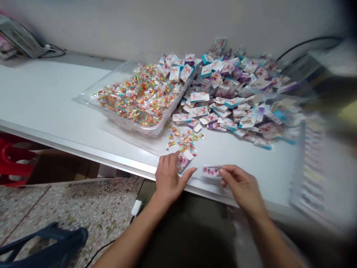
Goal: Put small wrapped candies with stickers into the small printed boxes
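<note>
My left hand [169,175] rests at the table's front edge, thumb spread away from the fingers, touching a small purple-and-white box [184,160] that lies under its fingertips. Between the thumb and fingers of my right hand [241,186] is a small flat strip with pink round prints [211,171], held just right of the box. Several small clear packets of colourful pieces [185,139] lie loose on the table behind my left hand. A clear plastic tray [152,130] full of such packets stands to the left.
A big heap of small blue and purple boxes [234,104] covers the back right of the white table [50,93]. Stacked strips [314,167] lie at the right. A dark blue stool [55,245] and red plastic [13,163] show at lower left.
</note>
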`<state>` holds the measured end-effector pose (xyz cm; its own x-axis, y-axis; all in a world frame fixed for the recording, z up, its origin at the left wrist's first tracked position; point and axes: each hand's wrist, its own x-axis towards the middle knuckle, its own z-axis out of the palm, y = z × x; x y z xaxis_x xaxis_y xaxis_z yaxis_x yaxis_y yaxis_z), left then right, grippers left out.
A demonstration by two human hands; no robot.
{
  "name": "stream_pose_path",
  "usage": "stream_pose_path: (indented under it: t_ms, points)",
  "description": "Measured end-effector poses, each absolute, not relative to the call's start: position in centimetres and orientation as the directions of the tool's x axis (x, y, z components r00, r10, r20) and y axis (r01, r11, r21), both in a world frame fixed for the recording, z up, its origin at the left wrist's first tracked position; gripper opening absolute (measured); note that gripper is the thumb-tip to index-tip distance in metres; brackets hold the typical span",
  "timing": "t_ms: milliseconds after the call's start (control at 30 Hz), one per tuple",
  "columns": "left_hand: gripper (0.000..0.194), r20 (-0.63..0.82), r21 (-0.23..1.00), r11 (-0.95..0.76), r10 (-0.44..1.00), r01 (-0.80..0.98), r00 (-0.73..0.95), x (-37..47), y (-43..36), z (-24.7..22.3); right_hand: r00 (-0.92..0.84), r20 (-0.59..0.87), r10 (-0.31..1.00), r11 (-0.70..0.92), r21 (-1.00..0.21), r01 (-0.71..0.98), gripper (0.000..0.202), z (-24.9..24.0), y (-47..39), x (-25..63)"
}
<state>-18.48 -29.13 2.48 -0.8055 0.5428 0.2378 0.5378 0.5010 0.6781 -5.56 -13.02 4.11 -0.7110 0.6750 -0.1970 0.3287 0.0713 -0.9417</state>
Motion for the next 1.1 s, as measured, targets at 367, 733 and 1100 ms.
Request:
stream_pose_path:
  t_ms: [367,733,1100]
  points:
    - [0.039,0.187,0.609,0.443,0.726,0.658,-0.662,-17.5,-28.4,2.7,-0.674,-0.116,0.730,0.065,-0.969,0.237,0.035,4.4,-13.7,-8.9]
    - [0.036,0.362,0.667,0.281,0.688,0.690,-0.629,-16.0,-28.7,1.1,-0.885,0.101,0.455,0.725,-0.618,0.302,0.022,7.3,-12.7,-7.8]
    - [0.038,0.354,0.737,0.240,0.660,0.632,-0.663,-16.1,-29.3,0.6,-0.877,0.191,0.441,0.779,-0.566,0.269,0.021,7.3,-13.6,-7.7]
